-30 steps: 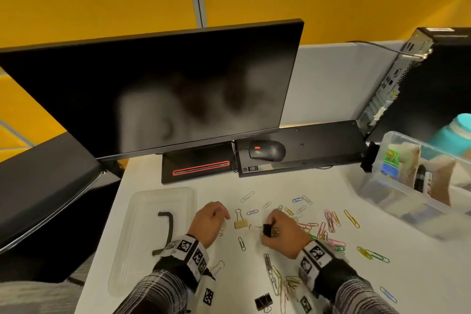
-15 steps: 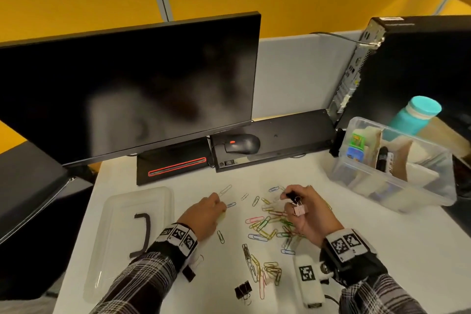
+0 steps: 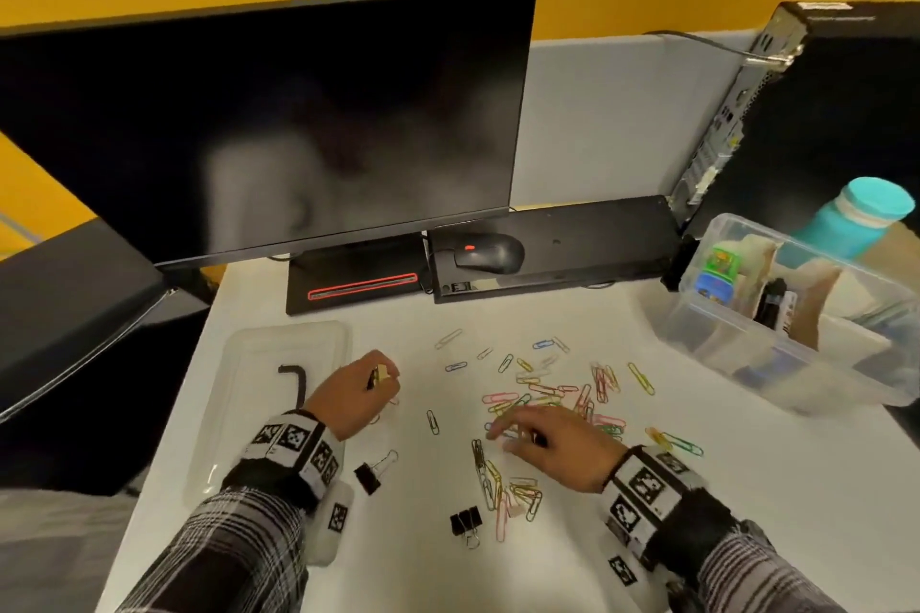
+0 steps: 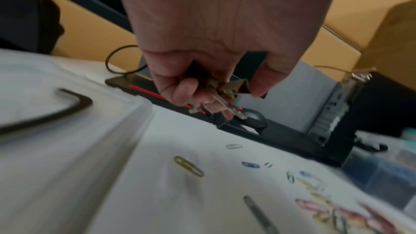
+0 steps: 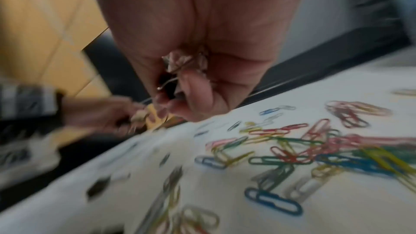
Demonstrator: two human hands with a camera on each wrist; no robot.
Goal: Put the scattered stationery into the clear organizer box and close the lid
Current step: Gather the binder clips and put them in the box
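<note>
My left hand pinches a gold binder clip just above the white desk, beside the clear lid. My right hand hovers over the coloured paper clips, its fingers curled round a pale pink binder clip and something dark behind it. The clear organizer box stands open at the right, with small items inside. Two black binder clips lie near me.
A dark monitor, a black mouse on a black keyboard, and a computer tower line the back. A teal bottle stands behind the box. The lid carries a black handle.
The gold binder clip that lay on the desk is now in my left hand. My right hand, still gripping its clips, has come back toward me over the paper clips.
</note>
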